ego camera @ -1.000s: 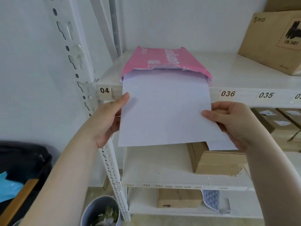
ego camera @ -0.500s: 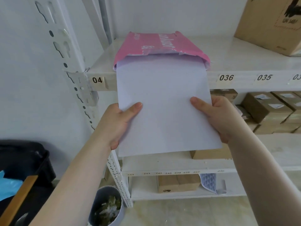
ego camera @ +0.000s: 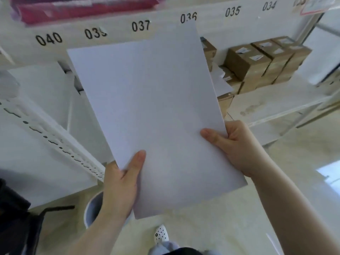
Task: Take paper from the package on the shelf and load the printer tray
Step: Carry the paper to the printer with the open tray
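A stack of white paper [ego camera: 150, 111] is held in front of me, clear of the shelf and tilted to the left. My left hand [ego camera: 119, 183] grips its lower left edge, thumb on top. My right hand [ego camera: 237, 146] grips its lower right edge, thumb on top. The pink paper package [ego camera: 82, 8] lies on the upper shelf at the top left, blurred and partly cut off by the frame. No printer or tray is in view.
The white shelf rail [ego camera: 165, 17] carries number labels 040 to 034. Brown cardboard boxes [ego camera: 261, 63] stand on the lower shelf at right. A perforated shelf post [ego camera: 55, 140] runs at left. A bin [ego camera: 92, 210] and a black object [ego camera: 16, 223] sit on the floor.
The paper has come fully out of the pink package and moved down toward me. The view has tipped down and swung, so the package now sits at the top edge.
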A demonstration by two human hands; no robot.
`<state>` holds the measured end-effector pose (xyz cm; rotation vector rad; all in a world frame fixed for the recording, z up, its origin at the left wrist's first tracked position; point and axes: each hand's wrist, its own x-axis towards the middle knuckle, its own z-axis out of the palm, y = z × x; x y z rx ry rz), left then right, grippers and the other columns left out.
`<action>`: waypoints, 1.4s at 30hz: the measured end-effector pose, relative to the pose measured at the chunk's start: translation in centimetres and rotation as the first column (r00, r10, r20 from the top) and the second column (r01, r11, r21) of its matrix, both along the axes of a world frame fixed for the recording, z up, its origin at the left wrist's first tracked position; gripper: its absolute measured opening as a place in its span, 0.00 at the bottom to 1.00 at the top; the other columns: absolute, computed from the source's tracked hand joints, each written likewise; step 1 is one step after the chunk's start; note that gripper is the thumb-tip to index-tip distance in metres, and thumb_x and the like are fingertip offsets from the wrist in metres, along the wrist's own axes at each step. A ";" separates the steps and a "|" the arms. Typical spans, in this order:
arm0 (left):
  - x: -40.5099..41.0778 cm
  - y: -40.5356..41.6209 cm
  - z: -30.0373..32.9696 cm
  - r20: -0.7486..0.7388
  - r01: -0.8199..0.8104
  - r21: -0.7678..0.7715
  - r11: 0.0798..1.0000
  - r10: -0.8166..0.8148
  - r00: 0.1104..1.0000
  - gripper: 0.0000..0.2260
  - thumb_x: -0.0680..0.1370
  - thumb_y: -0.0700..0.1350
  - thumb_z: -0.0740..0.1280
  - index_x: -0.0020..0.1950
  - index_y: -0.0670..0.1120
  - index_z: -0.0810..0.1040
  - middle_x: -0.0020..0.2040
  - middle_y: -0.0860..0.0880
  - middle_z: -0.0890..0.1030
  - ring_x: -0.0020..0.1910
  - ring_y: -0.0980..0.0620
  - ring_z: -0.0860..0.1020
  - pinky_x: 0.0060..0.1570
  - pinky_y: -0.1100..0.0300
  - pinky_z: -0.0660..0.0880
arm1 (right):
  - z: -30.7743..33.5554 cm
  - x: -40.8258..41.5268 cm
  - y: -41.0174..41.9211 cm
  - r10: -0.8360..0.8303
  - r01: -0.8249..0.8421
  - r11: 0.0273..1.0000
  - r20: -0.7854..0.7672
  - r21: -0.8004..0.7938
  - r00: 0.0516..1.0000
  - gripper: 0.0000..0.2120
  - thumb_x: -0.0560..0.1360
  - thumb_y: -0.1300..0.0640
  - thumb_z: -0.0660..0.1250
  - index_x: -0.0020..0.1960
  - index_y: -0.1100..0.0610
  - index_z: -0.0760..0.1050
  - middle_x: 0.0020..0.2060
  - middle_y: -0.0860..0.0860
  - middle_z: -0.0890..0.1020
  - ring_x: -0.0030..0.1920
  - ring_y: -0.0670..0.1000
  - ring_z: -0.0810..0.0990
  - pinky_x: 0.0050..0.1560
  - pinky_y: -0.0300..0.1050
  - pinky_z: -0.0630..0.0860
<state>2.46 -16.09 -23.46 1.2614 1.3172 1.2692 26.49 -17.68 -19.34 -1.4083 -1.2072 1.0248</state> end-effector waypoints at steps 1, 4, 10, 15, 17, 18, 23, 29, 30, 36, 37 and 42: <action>1.0 -0.8 -0.5 0.001 0.032 -0.008 0.999 -0.032 0.999 0.03 0.72 0.55 0.70 0.41 0.61 0.84 0.41 0.66 0.84 0.42 0.68 0.82 0.38 0.77 0.73 | -0.8 0.9 -1.1 -0.021 0.021 1.000 0.002 -0.015 1.000 0.11 0.73 0.51 0.70 0.38 0.59 0.81 0.33 0.52 0.86 0.32 0.51 0.84 0.31 0.47 0.79; 4.6 -2.5 -1.5 -0.030 0.192 -0.053 0.980 -0.194 0.981 0.05 0.74 0.52 0.69 0.42 0.62 0.84 0.42 0.63 0.85 0.43 0.65 0.82 0.38 0.75 0.74 | -3.2 4.5 -5.1 -0.133 0.131 0.989 -0.023 -0.065 0.991 0.11 0.73 0.52 0.70 0.38 0.59 0.81 0.31 0.49 0.85 0.31 0.49 0.83 0.31 0.44 0.77; 17.2 -7.0 -4.3 -0.034 0.509 -0.216 0.833 -0.528 0.849 0.07 0.70 0.58 0.70 0.38 0.57 0.85 0.39 0.62 0.85 0.39 0.63 0.83 0.34 0.72 0.76 | -8.0 14.5 -17.3 -0.429 0.404 0.898 -0.144 -0.175 0.892 0.09 0.75 0.55 0.69 0.37 0.54 0.84 0.35 0.49 0.87 0.35 0.50 0.86 0.32 0.40 0.79; 31.0 -13.3 -9.1 0.001 0.702 -0.355 0.618 -0.750 0.661 0.06 0.75 0.51 0.70 0.43 0.51 0.84 0.45 0.53 0.87 0.44 0.55 0.85 0.42 0.59 0.81 | -12.3 23.7 -29.9 -0.720 0.667 0.684 -0.124 -0.297 0.683 0.09 0.74 0.55 0.69 0.39 0.59 0.82 0.38 0.55 0.87 0.39 0.56 0.85 0.41 0.53 0.83; 36.8 -16.3 -10.4 0.032 0.774 -0.358 0.523 -0.821 0.570 0.04 0.76 0.47 0.70 0.46 0.49 0.84 0.41 0.56 0.87 0.40 0.58 0.84 0.37 0.64 0.79 | -13.7 26.8 -34.7 -0.807 0.741 0.585 -0.143 -0.330 0.574 0.08 0.74 0.56 0.69 0.42 0.60 0.81 0.39 0.57 0.86 0.39 0.57 0.85 0.43 0.56 0.82; 39.5 -17.8 -10.9 0.046 0.808 -0.356 0.469 -0.855 0.516 0.05 0.76 0.46 0.69 0.47 0.48 0.84 0.39 0.58 0.86 0.40 0.59 0.84 0.36 0.65 0.79 | -14.3 28.3 -36.9 -0.841 0.771 0.537 -0.149 -0.342 0.520 0.07 0.74 0.56 0.69 0.42 0.60 0.81 0.39 0.55 0.86 0.38 0.56 0.85 0.42 0.55 0.82; 51.8 -23.9 -12.0 0.094 0.910 -0.357 0.210 -0.961 0.259 0.05 0.76 0.44 0.69 0.45 0.47 0.84 0.44 0.50 0.86 0.45 0.49 0.84 0.45 0.54 0.81 | -16.2 34.9 -45.0 -0.950 0.876 0.309 -0.159 -0.372 0.268 0.04 0.75 0.57 0.69 0.41 0.57 0.79 0.33 0.49 0.85 0.31 0.46 0.84 0.33 0.42 0.82; 64.3 -27.0 -14.4 0.109 0.906 -0.422 0.035 -0.990 0.089 0.06 0.77 0.43 0.68 0.41 0.46 0.82 0.34 0.55 0.85 0.34 0.57 0.83 0.35 0.62 0.80 | -19.3 43.5 -49.1 -0.980 0.892 0.170 -0.163 -0.419 0.110 0.04 0.75 0.57 0.68 0.42 0.57 0.80 0.31 0.45 0.85 0.30 0.45 0.83 0.31 0.39 0.80; 66.3 -27.1 -15.1 0.110 0.896 -0.444 0.017 -0.991 0.074 0.06 0.77 0.43 0.68 0.41 0.46 0.82 0.33 0.55 0.85 0.33 0.57 0.83 0.33 0.63 0.79 | -19.9 45.1 -49.2 -0.983 0.889 0.155 -0.158 -0.430 0.095 0.04 0.75 0.58 0.68 0.42 0.57 0.80 0.31 0.45 0.85 0.30 0.45 0.83 0.31 0.40 0.80; 79.6 -27.2 -17.6 0.072 0.848 -0.526 -0.064 -0.997 -0.030 0.05 0.78 0.41 0.66 0.43 0.45 0.80 0.39 0.49 0.81 0.33 0.55 0.80 0.40 0.58 0.76 | -21.6 55.9 -48.8 -0.990 0.869 0.083 -0.138 -0.487 0.017 0.06 0.76 0.58 0.67 0.41 0.56 0.79 0.29 0.44 0.85 0.29 0.44 0.82 0.30 0.38 0.79; 81.8 -27.4 -17.7 0.066 0.843 -0.532 -0.073 -0.997 -0.045 0.04 0.78 0.42 0.66 0.45 0.44 0.80 0.40 0.48 0.82 0.35 0.53 0.80 0.42 0.56 0.76 | -21.6 57.8 -48.9 -0.992 0.867 0.068 -0.130 -0.494 0.004 0.06 0.76 0.58 0.66 0.41 0.56 0.79 0.28 0.44 0.85 0.29 0.43 0.82 0.29 0.37 0.78; 92.3 -29.4 -17.3 0.077 0.834 -0.539 -0.119 -0.993 -0.092 0.05 0.79 0.41 0.65 0.51 0.42 0.79 0.44 0.46 0.81 0.38 0.51 0.79 0.40 0.59 0.77 | -21.1 67.2 -50.6 -0.991 0.868 0.008 -0.120 -0.497 -0.060 0.07 0.77 0.58 0.66 0.41 0.56 0.78 0.27 0.43 0.84 0.27 0.42 0.82 0.28 0.35 0.77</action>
